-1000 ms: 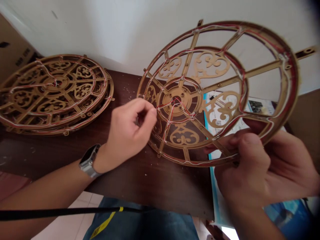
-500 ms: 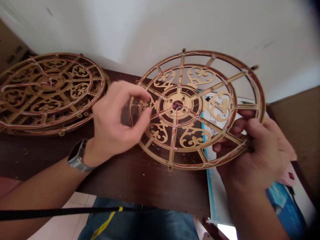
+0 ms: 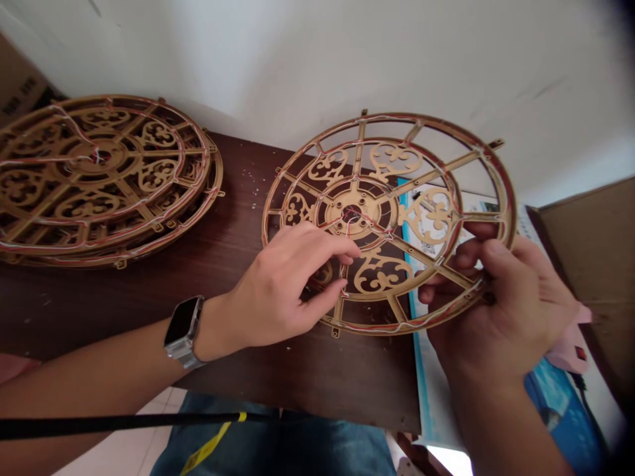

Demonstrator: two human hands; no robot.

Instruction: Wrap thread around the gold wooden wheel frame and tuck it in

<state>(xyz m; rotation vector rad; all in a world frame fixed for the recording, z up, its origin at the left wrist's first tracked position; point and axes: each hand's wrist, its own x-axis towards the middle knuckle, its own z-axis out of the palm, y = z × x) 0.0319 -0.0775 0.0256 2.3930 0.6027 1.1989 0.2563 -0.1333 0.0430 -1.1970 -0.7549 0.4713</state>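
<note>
A round gold openwork frame (image 3: 350, 202) with scroll patterns and red and white wires along its rings is held tilted above the table. My right hand (image 3: 506, 297) grips its right rim, thumb on top and fingers reaching underneath. Over the lower left of the frame is my left hand (image 3: 292, 284), its thumb and index finger apart near a spoke with wires. Whether those fingertips touch the frame I cannot tell. To the left lies a stack of similar wired round frames (image 3: 106, 211).
The dark wooden table (image 3: 238, 178) carries small white scraps. Under the held frame's right side lies a white and light-blue printed sheet (image 3: 436, 396). A pink device (image 3: 570, 354) with a red switch and a blue item (image 3: 560, 396) are at the right. A white wall (image 3: 317, 59) rises behind.
My left hand has moved right and down, from the frame's left edge to over its lower left part. The held frame has shifted slightly; my right hand keeps its grip.
</note>
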